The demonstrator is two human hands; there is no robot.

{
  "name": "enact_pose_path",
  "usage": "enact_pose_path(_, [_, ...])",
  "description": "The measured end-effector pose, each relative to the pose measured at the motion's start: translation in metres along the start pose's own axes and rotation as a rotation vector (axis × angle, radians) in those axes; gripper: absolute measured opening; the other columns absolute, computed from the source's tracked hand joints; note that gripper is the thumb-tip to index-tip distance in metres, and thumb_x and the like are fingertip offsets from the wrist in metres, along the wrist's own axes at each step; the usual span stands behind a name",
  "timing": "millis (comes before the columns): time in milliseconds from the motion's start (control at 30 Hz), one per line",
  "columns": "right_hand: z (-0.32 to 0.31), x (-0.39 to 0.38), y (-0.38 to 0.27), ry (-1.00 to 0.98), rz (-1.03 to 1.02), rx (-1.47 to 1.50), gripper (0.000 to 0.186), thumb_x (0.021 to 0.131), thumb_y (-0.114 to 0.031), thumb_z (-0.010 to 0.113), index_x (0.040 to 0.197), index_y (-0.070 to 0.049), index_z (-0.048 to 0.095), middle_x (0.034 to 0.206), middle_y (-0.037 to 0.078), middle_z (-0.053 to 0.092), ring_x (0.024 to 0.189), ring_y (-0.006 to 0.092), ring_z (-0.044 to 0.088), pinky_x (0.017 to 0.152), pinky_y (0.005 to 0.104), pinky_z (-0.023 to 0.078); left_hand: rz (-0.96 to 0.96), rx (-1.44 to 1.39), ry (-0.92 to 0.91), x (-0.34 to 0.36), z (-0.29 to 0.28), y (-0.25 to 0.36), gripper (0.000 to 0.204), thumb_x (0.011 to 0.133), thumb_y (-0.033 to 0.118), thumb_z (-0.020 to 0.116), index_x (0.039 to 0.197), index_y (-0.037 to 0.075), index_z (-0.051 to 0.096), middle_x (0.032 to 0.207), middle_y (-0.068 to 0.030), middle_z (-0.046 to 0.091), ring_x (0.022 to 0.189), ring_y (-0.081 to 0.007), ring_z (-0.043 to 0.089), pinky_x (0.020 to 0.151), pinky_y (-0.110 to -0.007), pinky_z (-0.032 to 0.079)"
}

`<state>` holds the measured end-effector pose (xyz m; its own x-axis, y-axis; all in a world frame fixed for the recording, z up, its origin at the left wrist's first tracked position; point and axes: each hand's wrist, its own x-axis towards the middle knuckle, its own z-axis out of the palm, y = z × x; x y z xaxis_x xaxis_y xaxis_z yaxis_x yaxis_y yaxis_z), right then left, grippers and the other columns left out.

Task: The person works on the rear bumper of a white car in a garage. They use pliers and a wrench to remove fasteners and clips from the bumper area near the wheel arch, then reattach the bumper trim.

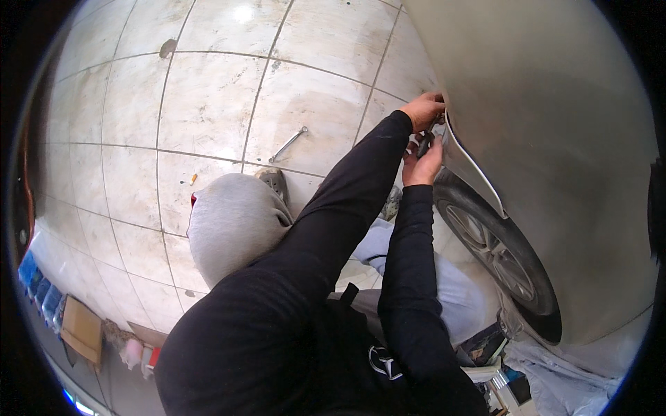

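Note:
Both my hands are at the lower edge of a dusty grey-beige car body panel [541,139], just in front of the wheel. My left hand [424,111] is closed at the panel's edge; what its fingers grip is hidden. Just below it, my right hand [423,166] is wrapped round a dark-handled tool [424,144], whose exact kind I cannot make out. The tool's upper end points toward my left hand. A pale trim edge [475,164] curves along the wheel arch, beside my right hand. Beneath it sits the wheel [496,253] with its black tyre and spoked rim.
On the dirty tiled floor [208,104] lies a combination wrench [288,144], with a cigarette butt [193,179] farther left. My grey-clad knee [232,225] and shoe [272,182] are near. A cardboard box [81,329] stands at lower left, plastic sheeting [555,378] at lower right.

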<state>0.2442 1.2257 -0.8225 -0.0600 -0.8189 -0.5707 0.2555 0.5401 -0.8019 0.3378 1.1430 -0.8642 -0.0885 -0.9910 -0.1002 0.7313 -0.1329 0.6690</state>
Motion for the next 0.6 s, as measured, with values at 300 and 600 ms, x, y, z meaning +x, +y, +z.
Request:
enact_pose_path(300, [-0.035,0.100,0.033,-0.452,-0.160,0.087,0.039,0.101,-0.043,0.047,0.121,-0.012,0.060,0.115,0.010,0.064,0.097,0.0222,0.062,0.092,0.0321,0.046,0.047,0.397,0.101,0.007,0.016,0.017,0.041,0.097,0.023,0.048,0.131,0.001,0.056,0.124,-0.0193,0.064,0.113,-0.0318,0.061,0.095,-0.036,0.048])
enact_pose_path(600, [0.004,0.086,0.030,-0.140,-0.321,-0.100,0.049,0.096,-0.054,0.052,0.124,-0.014,0.054,0.117,0.003,0.059,0.108,0.0176,0.058,0.087,0.0343,0.049,0.429,1.286,-0.036,0.026,-0.028,-0.030,0.040,0.092,0.019,0.051,0.125,-0.001,0.060,0.120,-0.0238,0.065,0.115,-0.0352,0.061,0.100,-0.043,0.047])
